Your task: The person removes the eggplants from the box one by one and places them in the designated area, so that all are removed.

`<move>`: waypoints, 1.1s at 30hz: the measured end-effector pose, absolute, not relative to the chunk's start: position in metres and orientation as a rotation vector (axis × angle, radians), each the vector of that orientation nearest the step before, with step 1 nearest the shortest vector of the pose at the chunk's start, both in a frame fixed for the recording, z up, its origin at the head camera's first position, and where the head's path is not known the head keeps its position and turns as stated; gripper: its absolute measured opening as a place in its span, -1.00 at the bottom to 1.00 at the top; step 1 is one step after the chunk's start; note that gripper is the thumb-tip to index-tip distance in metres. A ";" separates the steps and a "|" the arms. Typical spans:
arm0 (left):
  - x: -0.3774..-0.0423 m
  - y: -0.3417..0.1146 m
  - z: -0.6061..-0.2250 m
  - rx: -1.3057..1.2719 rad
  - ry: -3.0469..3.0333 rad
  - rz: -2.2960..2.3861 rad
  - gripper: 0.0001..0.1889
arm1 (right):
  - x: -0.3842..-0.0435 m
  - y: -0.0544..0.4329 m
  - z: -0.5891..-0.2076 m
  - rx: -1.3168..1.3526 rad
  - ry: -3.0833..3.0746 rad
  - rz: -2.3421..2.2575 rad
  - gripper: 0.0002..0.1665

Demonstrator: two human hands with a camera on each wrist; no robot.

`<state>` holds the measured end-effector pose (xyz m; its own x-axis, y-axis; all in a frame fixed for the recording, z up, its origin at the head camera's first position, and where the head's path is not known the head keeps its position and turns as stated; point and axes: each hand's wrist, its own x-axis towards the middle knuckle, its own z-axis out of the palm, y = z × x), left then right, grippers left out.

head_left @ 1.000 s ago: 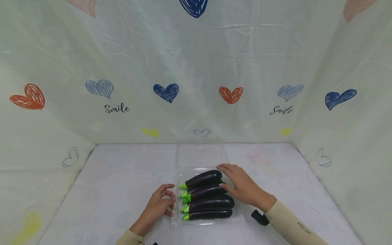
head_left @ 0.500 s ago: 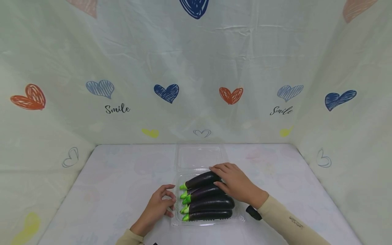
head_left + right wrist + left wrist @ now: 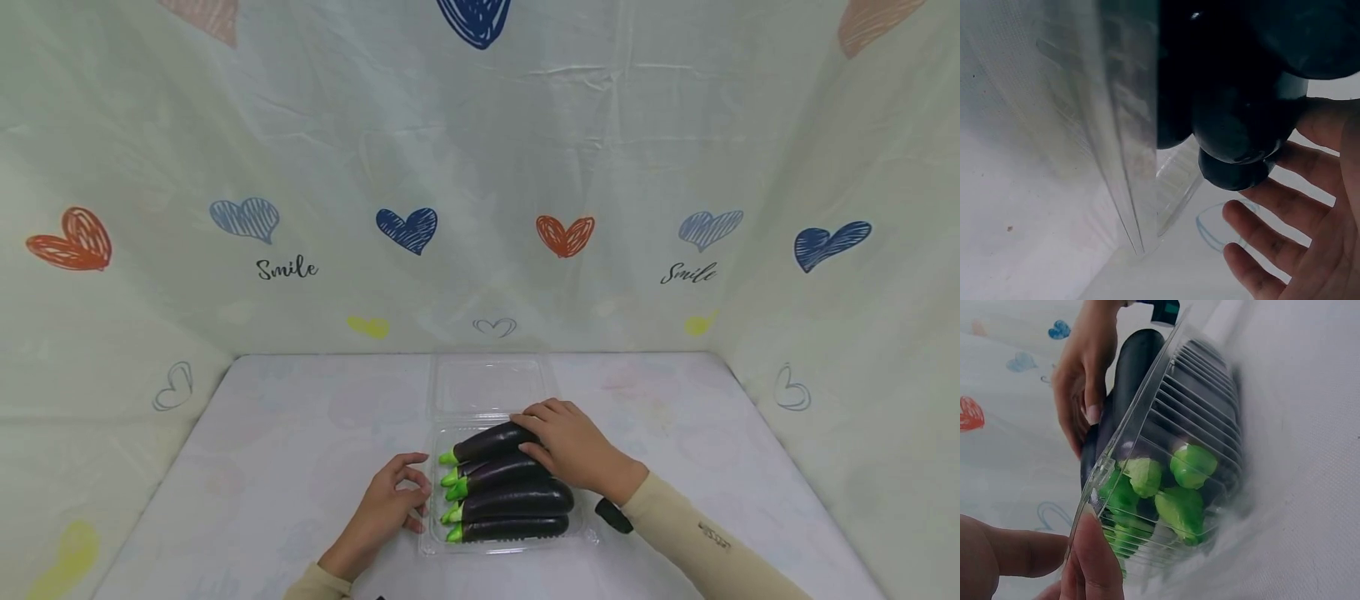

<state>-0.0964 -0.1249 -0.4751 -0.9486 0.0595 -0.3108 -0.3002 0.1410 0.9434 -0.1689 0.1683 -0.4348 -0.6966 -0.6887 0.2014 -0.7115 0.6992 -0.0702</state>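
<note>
The left hand [image 3: 386, 507] pinches the near-left rim of a clear container [image 3: 429, 540]; the right hand [image 3: 573, 446], fingers loosely extended, touches the blunt ends of the farther eggplants [image 3: 517, 497]. These lie inside the container (green stems toward the left hand), its lid [image 3: 491, 387] folded back on the worktop [image 3: 300, 450], before a heart-printed cloth [image 3: 480, 142].

Clear, ridge-walled plastic container [image 3: 487, 550], open, its hinged lid [image 3: 491, 387] lying back on the far side. Glossy, near-black eggplants [image 3: 517, 498] with bright green caps lie lengthwise in the base, stacked and slightly fanned, caps at the left wall.
</note>
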 end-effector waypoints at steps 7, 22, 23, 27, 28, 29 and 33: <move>-0.097 -0.125 -0.476 -0.239 2.144 1.891 -0.43 | -0.174 0.165 -0.433 1.108 -2.764 0.213 -0.52; -0.097 -0.124 -0.479 -0.230 2.146 1.904 -0.45 | -0.178 0.169 -0.435 1.143 -2.706 0.240 -0.57; -0.097 -0.124 -0.479 -0.230 2.145 1.905 -0.45 | -0.178 0.169 -0.435 1.143 -2.698 0.233 -0.57; -0.097 -0.124 -0.479 -0.234 2.146 1.904 -0.44 | -0.177 0.173 -0.434 1.138 -2.664 0.235 -0.57; -0.097 -0.124 -0.479 -0.235 2.146 1.904 -0.44 | -0.177 0.174 -0.433 1.139 -2.651 0.240 -0.57; -0.097 -0.124 -0.479 -0.237 2.145 1.904 -0.44 | -0.177 0.175 -0.432 1.134 -2.642 0.245 -0.57; -0.097 -0.124 -0.479 -0.240 2.145 1.907 -0.44 | -0.176 0.180 -0.430 1.110 -2.622 0.254 -0.55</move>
